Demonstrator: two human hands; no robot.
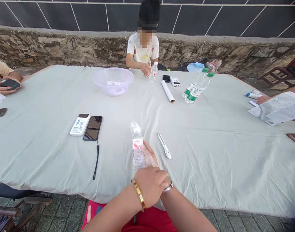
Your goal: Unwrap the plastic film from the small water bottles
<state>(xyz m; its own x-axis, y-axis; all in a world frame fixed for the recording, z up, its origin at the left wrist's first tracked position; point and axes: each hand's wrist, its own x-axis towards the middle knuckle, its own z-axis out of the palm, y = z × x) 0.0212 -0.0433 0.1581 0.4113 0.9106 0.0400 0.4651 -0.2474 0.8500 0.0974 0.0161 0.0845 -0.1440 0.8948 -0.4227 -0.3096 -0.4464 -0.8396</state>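
Note:
A clear water bottle (pixel 137 154) with a red-and-white label is loosely wrapped in thin clear plastic film (pixel 134 126) on the cloth before me. Along its right side lies my right hand (pixel 151 154), fingers stretched out beside the bottle, with film over part of them; its thumb side is hidden. My left hand (pixel 152 185), with a gold bracelet (pixel 139 195) at its wrist, crosses over and closes round my right wrist near a silver bracelet (pixel 168 187). A white utility knife (pixel 164 146) lies right of my hands.
A white power bank (pixel 80 124) and a black phone (pixel 93 128) with a strap lie left. Farther back are a purple basin (pixel 113 90), a film roll (pixel 167 91) and two green-capped bottles (pixel 197 88). A person opposite handles a small bottle (pixel 153 72). People sit at both sides.

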